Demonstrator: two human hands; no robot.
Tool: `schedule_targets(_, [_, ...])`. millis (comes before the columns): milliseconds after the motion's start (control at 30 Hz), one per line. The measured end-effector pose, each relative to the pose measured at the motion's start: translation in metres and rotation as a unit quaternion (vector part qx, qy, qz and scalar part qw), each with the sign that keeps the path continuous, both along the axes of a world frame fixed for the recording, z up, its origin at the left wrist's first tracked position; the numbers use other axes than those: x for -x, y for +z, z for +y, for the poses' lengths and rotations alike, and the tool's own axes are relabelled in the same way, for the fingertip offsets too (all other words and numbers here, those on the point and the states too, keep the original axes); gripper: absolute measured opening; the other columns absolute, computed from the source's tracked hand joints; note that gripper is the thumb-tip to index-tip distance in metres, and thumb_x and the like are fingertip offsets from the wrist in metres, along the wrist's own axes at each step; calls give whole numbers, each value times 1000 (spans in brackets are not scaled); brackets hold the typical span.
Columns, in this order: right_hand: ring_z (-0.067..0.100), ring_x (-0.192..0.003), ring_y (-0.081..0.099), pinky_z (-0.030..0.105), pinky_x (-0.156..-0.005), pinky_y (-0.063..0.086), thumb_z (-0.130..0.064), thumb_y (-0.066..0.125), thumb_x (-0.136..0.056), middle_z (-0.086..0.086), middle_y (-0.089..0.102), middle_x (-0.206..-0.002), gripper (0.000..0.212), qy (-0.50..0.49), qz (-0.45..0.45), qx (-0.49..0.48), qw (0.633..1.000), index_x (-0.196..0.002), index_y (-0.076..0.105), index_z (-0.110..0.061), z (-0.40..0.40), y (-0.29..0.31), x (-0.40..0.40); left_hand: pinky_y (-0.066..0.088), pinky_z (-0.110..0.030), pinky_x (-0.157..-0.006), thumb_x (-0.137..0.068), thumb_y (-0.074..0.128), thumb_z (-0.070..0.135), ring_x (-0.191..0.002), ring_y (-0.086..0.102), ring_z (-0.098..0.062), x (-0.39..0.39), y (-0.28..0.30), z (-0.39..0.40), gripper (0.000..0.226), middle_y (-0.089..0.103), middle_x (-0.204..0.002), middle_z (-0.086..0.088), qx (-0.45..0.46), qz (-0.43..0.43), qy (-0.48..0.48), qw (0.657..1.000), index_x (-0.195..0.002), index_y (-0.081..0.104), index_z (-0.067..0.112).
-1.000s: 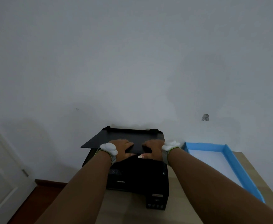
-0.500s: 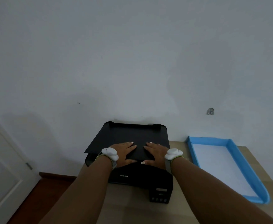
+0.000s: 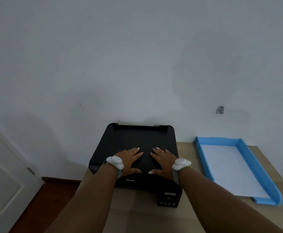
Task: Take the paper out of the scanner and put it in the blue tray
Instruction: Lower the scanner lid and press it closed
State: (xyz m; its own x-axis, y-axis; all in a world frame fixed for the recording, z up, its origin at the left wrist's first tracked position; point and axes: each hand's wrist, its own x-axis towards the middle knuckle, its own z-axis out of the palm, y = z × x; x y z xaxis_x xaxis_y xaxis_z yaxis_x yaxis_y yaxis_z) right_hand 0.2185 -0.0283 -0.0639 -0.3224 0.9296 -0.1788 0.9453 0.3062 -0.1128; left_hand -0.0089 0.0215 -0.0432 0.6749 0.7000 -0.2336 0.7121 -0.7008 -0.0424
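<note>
A black scanner-printer (image 3: 137, 138) stands on the table against the wall, its lid lying flat and closed. My left hand (image 3: 129, 159) and my right hand (image 3: 162, 159) rest palm-down on the near part of the lid, fingers spread, thumbs at the front edge. Neither hand holds anything. To the right lies the blue tray (image 3: 244, 148), and a white sheet of paper (image 3: 229, 169) lies flat inside it. Nothing of the scanner's inside shows.
The light wooden table (image 3: 137, 216) extends toward me in front of the scanner. A white door (image 3: 4, 174) and a strip of dark red floor (image 3: 50, 195) are at the left. The wall behind is plain, with a small mark (image 3: 220, 110).
The scanner lid has come down from partly raised to flat and closed under both hands. The view has shifted, and my hands now lie flatter on the lid.
</note>
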Motion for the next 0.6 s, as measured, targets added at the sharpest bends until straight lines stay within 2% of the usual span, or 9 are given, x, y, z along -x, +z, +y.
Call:
schedule_targets(467, [19, -150, -1, 39, -121, -1, -74, 34, -82, 2, 1, -163, 90, 3, -1, -14, 1000, -152, 9, -23, -2, -11, -2, 8, -39, -123, -85, 38, 69, -150, 2, -14, 5, -19, 2, 85, 1, -163, 1, -12, -21, -1, 1000, -152, 5, 28])
schedule_targets(600, [20, -150, 0, 41, -122, 1, -78, 26, -81, 2, 2, -163, 91, -19, 4, -20, 1000, -152, 12, -24, -6, -12, -2, 8, -39, -123, -88, 34, 67, -150, 4, -14, 6, -22, 2, 79, 4, -163, 1, -15, -31, 2, 999, -152, 8, 29])
